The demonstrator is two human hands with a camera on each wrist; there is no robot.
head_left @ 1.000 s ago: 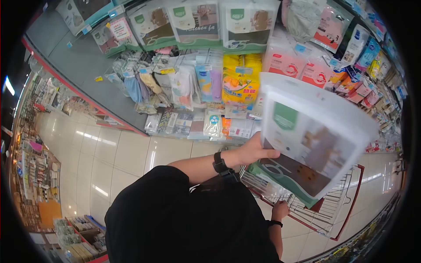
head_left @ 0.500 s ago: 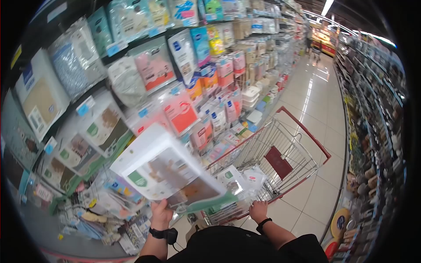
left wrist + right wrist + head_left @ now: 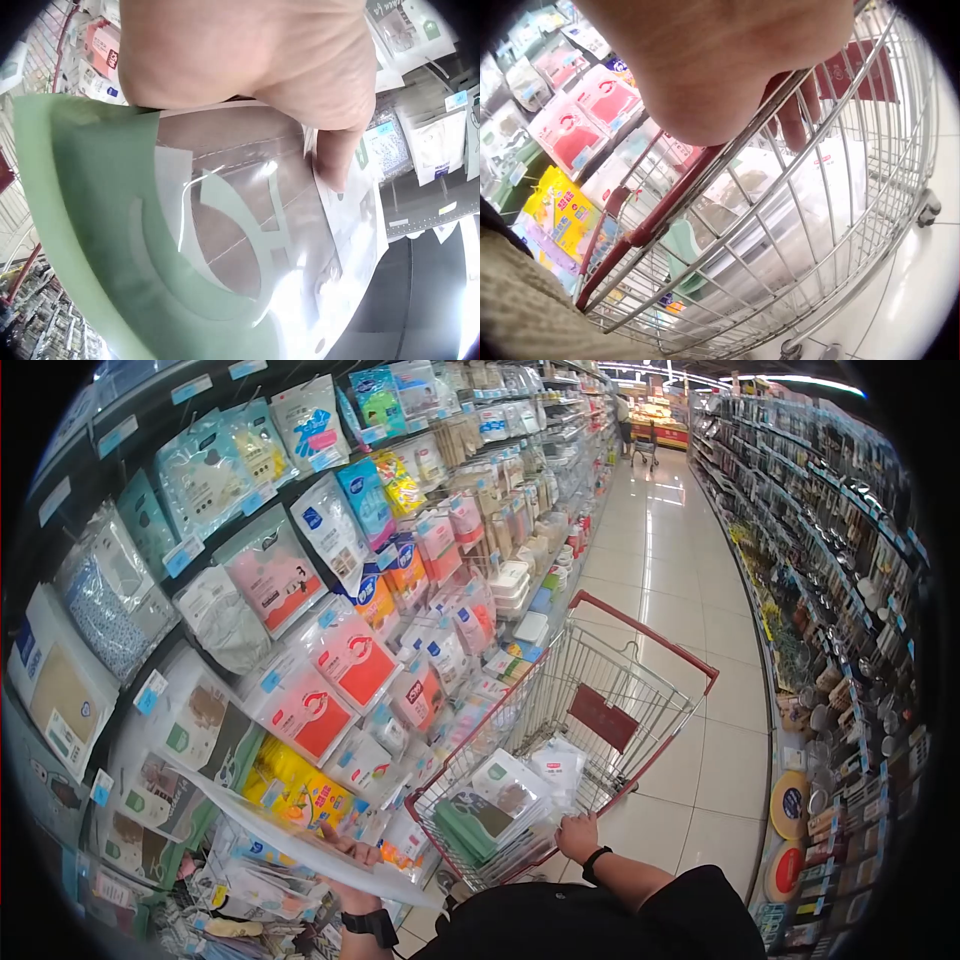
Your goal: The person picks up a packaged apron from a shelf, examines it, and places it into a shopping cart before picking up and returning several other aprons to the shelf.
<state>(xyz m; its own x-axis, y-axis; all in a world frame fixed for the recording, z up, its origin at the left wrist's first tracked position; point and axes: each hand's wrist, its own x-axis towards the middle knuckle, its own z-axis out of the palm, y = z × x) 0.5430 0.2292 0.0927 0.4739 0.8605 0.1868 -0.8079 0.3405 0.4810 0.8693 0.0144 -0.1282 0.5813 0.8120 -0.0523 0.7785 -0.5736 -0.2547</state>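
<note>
In the head view my left hand [image 3: 352,860] holds a large clear-and-white package [image 3: 300,845], tilted and seen nearly edge-on beside the shelf. The left wrist view shows that hand [image 3: 255,60] gripping the package's edge, with a green band [image 3: 82,217] and brown contents behind clear film. My right hand [image 3: 577,838] grips the near rim of the shopping cart [image 3: 440,830]; in the right wrist view its fingers [image 3: 791,124] hang over the rim. Inside the cart lie a green-and-white package [image 3: 510,790] and a white package [image 3: 558,763].
Hanging packages, including red-and-white ones [image 3: 355,660] and a yellow one [image 3: 300,780], fill the shelf on the left. A tiled aisle [image 3: 650,550] runs ahead, with another cart [image 3: 644,445] far off. Another stocked shelf [image 3: 840,600] lines the right side.
The head view has swung right toward the aisle. The package in my left hand has turned from face-on to nearly edge-on and is lower by the shelf. My right hand stays on the cart rim.
</note>
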